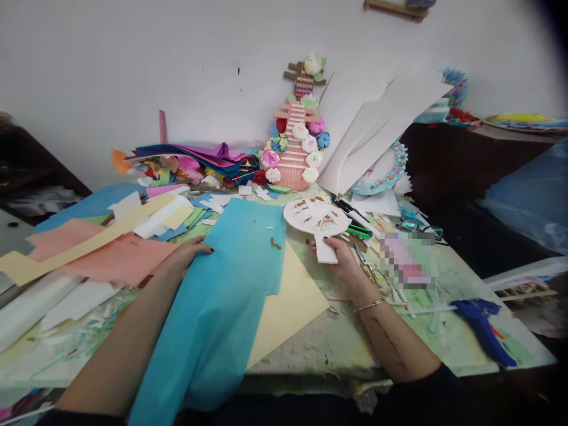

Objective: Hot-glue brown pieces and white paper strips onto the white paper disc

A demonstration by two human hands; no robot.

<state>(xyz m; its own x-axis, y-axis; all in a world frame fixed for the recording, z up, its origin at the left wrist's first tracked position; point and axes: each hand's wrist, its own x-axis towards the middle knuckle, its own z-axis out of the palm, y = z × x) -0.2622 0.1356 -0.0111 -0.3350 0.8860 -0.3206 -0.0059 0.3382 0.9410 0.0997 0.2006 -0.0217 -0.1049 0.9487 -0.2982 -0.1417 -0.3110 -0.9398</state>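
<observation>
Two holds: your left hand point(189, 253) rests flat on the blue paper point(239, 272), your right hand point(345, 258) clamps the white cutout point(317, 216); scissors point(375, 275) beside that grip need it freed.

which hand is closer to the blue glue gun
Right. The right hand, holding a white paper cutout, lies left of the glue gun; the left hand rests on the blue paper, farther left.

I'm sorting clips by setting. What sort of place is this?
Likely a craft worktable: coloured paper sheets cover it, a blue glue gun and scissors lie beside the right hand, which holds a white cut-out fan, and a paper-flower guitar leans against the wall.
</observation>
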